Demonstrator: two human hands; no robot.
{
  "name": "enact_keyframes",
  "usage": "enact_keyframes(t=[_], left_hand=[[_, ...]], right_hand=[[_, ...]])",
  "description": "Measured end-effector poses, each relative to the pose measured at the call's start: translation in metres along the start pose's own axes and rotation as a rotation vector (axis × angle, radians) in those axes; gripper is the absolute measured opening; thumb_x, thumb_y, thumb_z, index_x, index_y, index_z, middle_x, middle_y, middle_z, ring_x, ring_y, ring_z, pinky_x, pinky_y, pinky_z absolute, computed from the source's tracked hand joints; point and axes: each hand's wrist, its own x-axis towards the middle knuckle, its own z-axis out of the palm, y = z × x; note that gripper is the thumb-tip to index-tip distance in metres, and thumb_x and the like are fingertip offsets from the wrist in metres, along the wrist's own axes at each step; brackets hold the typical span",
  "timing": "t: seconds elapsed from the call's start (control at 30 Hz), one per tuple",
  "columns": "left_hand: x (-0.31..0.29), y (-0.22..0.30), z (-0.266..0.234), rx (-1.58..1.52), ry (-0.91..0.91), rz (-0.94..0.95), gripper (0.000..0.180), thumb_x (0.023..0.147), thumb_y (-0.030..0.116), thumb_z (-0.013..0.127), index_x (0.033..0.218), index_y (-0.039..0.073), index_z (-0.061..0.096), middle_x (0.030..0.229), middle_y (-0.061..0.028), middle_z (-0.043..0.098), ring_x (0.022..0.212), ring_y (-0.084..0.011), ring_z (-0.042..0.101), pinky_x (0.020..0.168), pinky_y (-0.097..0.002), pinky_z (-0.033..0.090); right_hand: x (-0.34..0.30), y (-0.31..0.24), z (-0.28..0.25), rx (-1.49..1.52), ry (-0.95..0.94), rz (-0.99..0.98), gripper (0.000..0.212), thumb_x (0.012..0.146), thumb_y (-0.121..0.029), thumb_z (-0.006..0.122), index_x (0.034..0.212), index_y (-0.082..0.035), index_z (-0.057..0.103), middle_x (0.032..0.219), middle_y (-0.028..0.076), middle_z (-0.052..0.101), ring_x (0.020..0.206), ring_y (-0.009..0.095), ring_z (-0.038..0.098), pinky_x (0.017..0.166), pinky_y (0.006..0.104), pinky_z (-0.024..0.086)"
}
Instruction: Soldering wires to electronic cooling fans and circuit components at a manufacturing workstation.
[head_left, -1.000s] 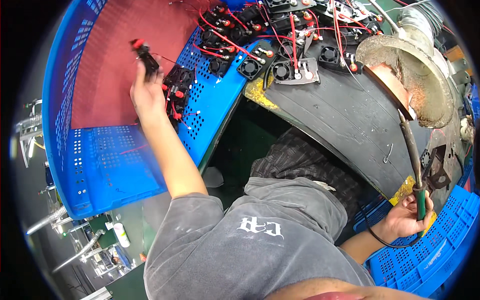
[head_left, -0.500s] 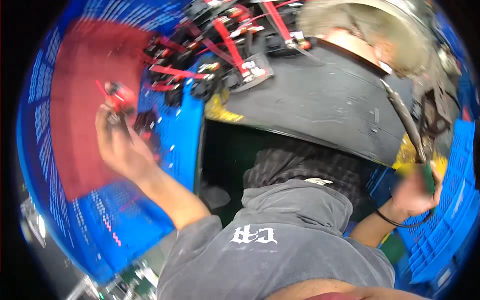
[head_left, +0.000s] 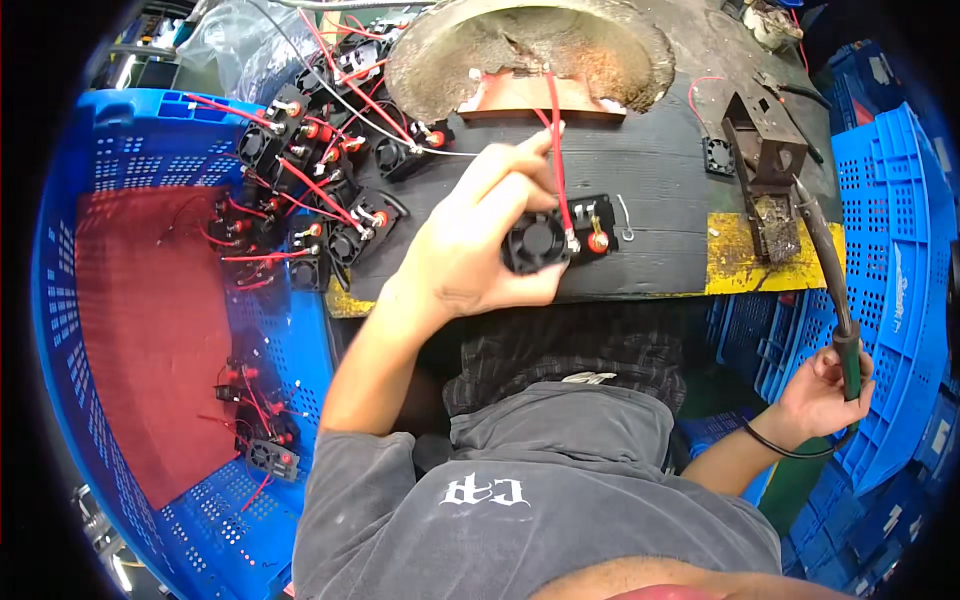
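Note:
My left hand is closed on a small black fan unit over the front of the bench. Thumb and fingers grip the fan's sides. A red wire rises from the unit past my fingertips; beside it sits a round orange-red part. At the right, my right hand is wrapped round the green handle of a soldering iron. The iron points up, its tip near a rusty metal bracket stand. From the handle a black cord loops by my wrist.
Wired fan units pile up at the bench's left. A blue crate with a red sheet and more units stands left; blue crates stand right. A crusted round dish sits at the back of the black bench.
My left hand has moved from above the left crate to the bench's middle. Whether it holds the same piece, blur hides. The view has turned; my right hand still holds the iron.

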Motion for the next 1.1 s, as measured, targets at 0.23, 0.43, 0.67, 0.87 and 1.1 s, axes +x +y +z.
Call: enact_keyframes(t=[0.23,0.43,0.67,0.87,1.1], left_hand=[[0.053,-0.044,-0.004,0.197,-0.079,0.011,0.036,0.069,0.011,0.075,0.1,0.001,0.06,0.111,-0.0149,0.059,0.115,-0.0358,0.055,0.096,-0.0414,0.047],[0.044,-0.058,-0.007,0.472,-0.09,-0.068,0.041,0.073,0.013,0.076,0.109,0.002,0.061,0.114,-0.0146,0.058,0.11,-0.0345,0.055,0.096,-0.0391,0.046],[0.034,-0.053,-0.008,0.639,-0.146,-0.077,0.045,0.072,0.013,0.076,0.113,0.001,0.06,0.108,-0.0142,0.058,0.101,-0.0337,0.054,0.09,-0.0398,0.046],[0.03,-0.055,-0.005,0.651,-0.081,-0.088,0.052,0.072,0.013,0.076,0.12,0.006,0.058,0.106,-0.0127,0.058,0.099,-0.0328,0.054,0.089,-0.0391,0.047],[0.025,-0.054,0.0,0.595,-0.015,-0.152,0.046,0.075,0.01,0.074,0.118,0.002,0.059,0.112,-0.0149,0.058,0.102,-0.0336,0.054,0.09,-0.0394,0.046]], right_hand=[[0.003,0.002,-0.01,0.034,-0.078,0.022,0.039,0.093,-0.033,0.052,0.102,0.003,0.066,0.108,0.024,0.064,0.067,0.022,0.057,0.052,0.0268,0.041],[0.003,0.011,0.001,0.082,-0.177,0.052,0.041,0.098,-0.032,0.044,0.105,0.003,0.065,0.112,0.027,0.063,0.076,0.028,0.067,0.047,0.0254,0.049],[0.002,0.016,0.009,0.038,-0.184,0.065,0.043,0.098,-0.033,0.044,0.106,0.003,0.066,0.115,0.028,0.062,0.083,0.032,0.068,0.047,0.026,0.05],[-0.005,0.022,0.034,0.005,-0.154,0.073,0.04,0.095,-0.032,0.049,0.1,0.004,0.066,0.112,0.029,0.062,0.064,0.024,0.058,0.048,0.0252,0.045],[-0.011,0.033,0.055,-0.02,-0.251,0.109,0.041,0.096,-0.033,0.048,0.1,0.003,0.066,0.111,0.029,0.062,0.067,0.025,0.061,0.047,0.0253,0.046]])
